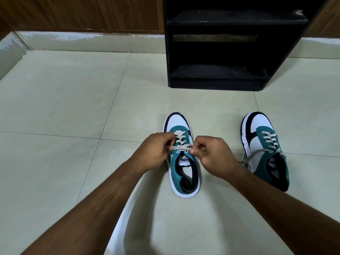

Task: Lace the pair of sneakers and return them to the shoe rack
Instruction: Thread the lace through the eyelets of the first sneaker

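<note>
A teal, white and black sneaker [181, 124] stands on the floor in the middle, toe pointing away from me. Its beige lace [181, 147] crosses over the tongue near the top eyelets. My left hand [152, 151] pinches the lace's left end and my right hand [213, 155] pinches the right end, both pulled taut across the shoe. The second sneaker [265, 144] stands to the right, laced, with loose lace ends [247, 161] trailing off its left side.
A black shoe rack [220, 78] with bare shelves stands on the tiled floor straight ahead beyond the shoes. A wooden wall panel [79, 13] with a pale skirting runs along the back. Pale floor tiles [64, 107] stretch out to the left.
</note>
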